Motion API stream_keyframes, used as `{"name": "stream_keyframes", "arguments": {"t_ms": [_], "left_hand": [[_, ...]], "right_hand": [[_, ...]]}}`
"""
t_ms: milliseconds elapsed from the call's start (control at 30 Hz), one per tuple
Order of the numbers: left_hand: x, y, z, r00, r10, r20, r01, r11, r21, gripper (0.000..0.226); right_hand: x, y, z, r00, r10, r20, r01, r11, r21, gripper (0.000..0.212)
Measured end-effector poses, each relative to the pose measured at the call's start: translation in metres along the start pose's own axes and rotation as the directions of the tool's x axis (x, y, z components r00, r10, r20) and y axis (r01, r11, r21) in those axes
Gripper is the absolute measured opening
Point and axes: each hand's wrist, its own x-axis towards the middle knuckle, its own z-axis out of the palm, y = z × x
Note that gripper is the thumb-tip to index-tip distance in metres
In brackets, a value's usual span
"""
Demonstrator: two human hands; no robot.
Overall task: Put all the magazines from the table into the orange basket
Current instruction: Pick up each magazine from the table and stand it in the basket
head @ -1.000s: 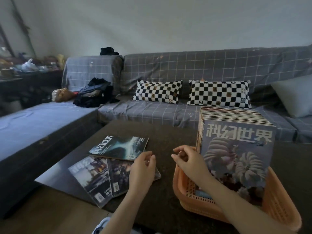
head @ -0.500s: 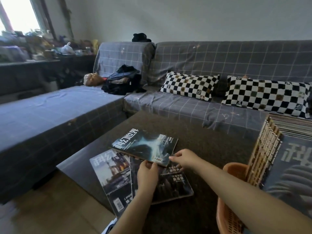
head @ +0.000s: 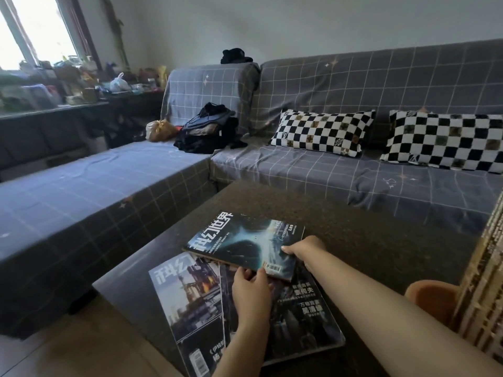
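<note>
- Both hands grip the top magazine [head: 246, 242]: left hand [head: 251, 292] at its near edge, right hand [head: 306, 250] at its right edge.
- Two more magazines [head: 190, 300] lie beneath on the dark table [head: 367, 235].
- Orange basket [head: 430, 303] at right.

A grey checked sofa [head: 353, 85] holds two checkerboard cushions [head: 321, 131], a heap of dark clothes [head: 209, 129] beside them.
</note>
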Motion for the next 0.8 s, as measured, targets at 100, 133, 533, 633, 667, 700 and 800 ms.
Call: {"name": "stream_keyframes", "arguments": {"t_ms": [100,133,533,633,667,700,800], "left_hand": [[0.001,-0.002,0.000,1.000,0.011,-0.002,-0.011,0.999,0.031,0.020],[0.000,-0.003,0.000,1.000,0.017,-0.005,-0.016,0.999,0.048,0.019],[-0.028,0.013,-0.005,0.987,-0.126,0.104,0.157,0.914,-0.374,0.032],[-0.056,0.019,-0.014,0.975,-0.120,0.188,0.194,0.873,-0.449,0.032],[-0.066,0.021,-0.016,0.972,-0.117,0.203,0.198,0.874,-0.444,0.032],[-0.076,0.023,-0.020,0.971,-0.106,0.214,0.192,0.880,-0.434,0.031],[-0.104,0.036,-0.037,0.961,-0.013,0.278,0.131,0.903,-0.410,0.030]], "right_hand": [[-0.001,-0.004,0.001,0.999,0.037,-0.022,-0.038,0.998,-0.048,0.062],[-0.002,-0.004,0.001,0.999,0.035,-0.028,-0.036,0.999,-0.034,0.062],[-0.080,0.011,-0.013,0.996,-0.083,0.042,0.057,0.899,0.433,0.027],[-0.108,0.029,-0.021,0.996,-0.091,-0.016,0.087,0.860,0.502,0.033],[-0.117,0.035,-0.024,0.996,-0.082,-0.024,0.082,0.844,0.531,0.037],[-0.126,0.040,-0.028,0.997,-0.075,-0.023,0.074,0.819,0.568,0.040],[-0.153,0.052,-0.045,0.996,-0.068,0.064,0.001,0.693,0.721,0.034]]}}
